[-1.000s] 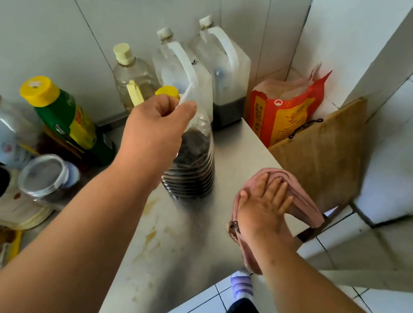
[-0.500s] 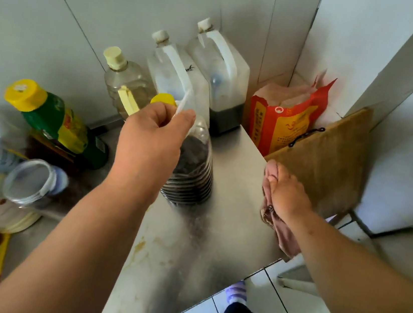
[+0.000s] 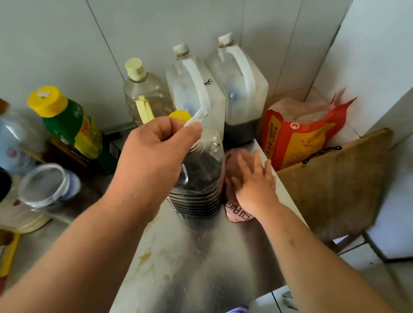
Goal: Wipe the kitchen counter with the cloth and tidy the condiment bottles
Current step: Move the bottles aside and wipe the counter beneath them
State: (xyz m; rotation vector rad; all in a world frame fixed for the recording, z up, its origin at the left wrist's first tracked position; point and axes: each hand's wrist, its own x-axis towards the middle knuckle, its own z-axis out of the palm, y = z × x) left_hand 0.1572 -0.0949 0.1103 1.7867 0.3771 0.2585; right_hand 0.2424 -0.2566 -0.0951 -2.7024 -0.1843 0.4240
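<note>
My left hand (image 3: 152, 153) grips the white handle at the top of a large clear bottle of dark liquid (image 3: 200, 182) with a yellow cap, which stands on the steel counter (image 3: 194, 257). Flat on a pink cloth (image 3: 236, 214), my right hand (image 3: 254, 183) presses it onto the counter just right of that bottle. The cloth is mostly hidden under the hand and behind the bottle. Yellowish stains mark the counter in front.
Against the wall stand a clear oil bottle (image 3: 146, 96) and two white jugs (image 3: 196, 89) (image 3: 238, 87). A red bag (image 3: 300, 132) and a wooden board (image 3: 333, 178) fill the right corner. A green bottle (image 3: 70, 122), water bottle (image 3: 11, 136) and jars (image 3: 46, 187) crowd the left.
My right hand has slid the pink cloth from the counter's front right edge back to beside the dark bottle. My left hand keeps its hold on the bottle's handle.
</note>
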